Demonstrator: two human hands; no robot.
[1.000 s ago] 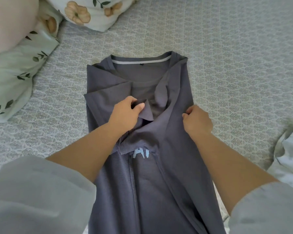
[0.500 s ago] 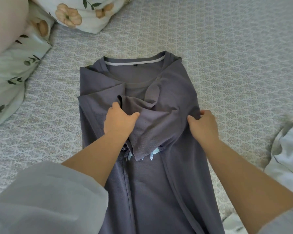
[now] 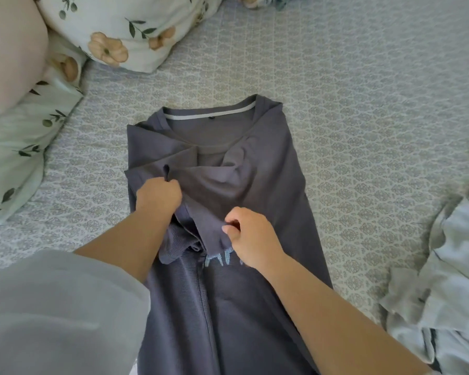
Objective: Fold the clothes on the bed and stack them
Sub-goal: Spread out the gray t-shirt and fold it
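Observation:
A grey-purple T-shirt (image 3: 276,185) lies lengthwise on the bed, collar away from me, with both sides folded inward. My left hand (image 3: 157,197) pinches a fold of the sleeve fabric near the shirt's left side. My right hand (image 3: 251,235) pinches the lower edge of the folded-in right sleeve at the shirt's middle, just above a pale blue print that is partly hidden by my wrist.
The patterned grey bedspread (image 3: 363,104) stretches all round the shirt. Floral pillows (image 3: 136,31) lie at the top left, with a pale pink cushion (image 3: 8,55) beside them. A rumpled light blue garment (image 3: 450,280) sits at the right edge.
My right hand has let go of the shirt's right edge and moved inward to the sleeve's lower edge. The right sleeve now lies flatter across the shirt. My left hand stays near the left fold.

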